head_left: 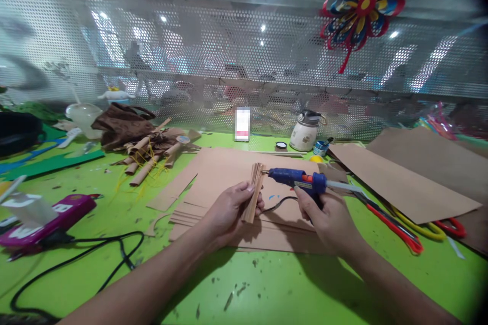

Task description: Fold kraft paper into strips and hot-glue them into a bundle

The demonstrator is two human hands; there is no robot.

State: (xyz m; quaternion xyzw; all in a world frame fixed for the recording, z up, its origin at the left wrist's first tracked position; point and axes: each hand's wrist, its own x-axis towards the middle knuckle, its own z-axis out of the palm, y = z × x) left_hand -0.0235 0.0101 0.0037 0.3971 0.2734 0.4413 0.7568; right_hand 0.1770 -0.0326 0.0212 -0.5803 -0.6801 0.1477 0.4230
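My left hand point(229, 210) is closed round a folded, pleated strip of brown cardboard point(254, 190), held upright above a stack of brown card sheets point(224, 172). My right hand point(330, 216) grips a blue glue gun point(301, 180) with an orange trigger. Its nozzle points left and touches the top of the pleated strip. The gun's black cord point(278, 204) trails down between my hands.
Rolled brown paper tubes point(147, 160) and a brown cloth point(122, 124) lie at the back left. A pink device point(57, 216) with a black cable point(76, 259) sits left. Large card sheets point(404, 183), red and yellow scissors point(419, 228), a white jar point(305, 132) and a hanging paper pinwheel point(362, 2) are right.
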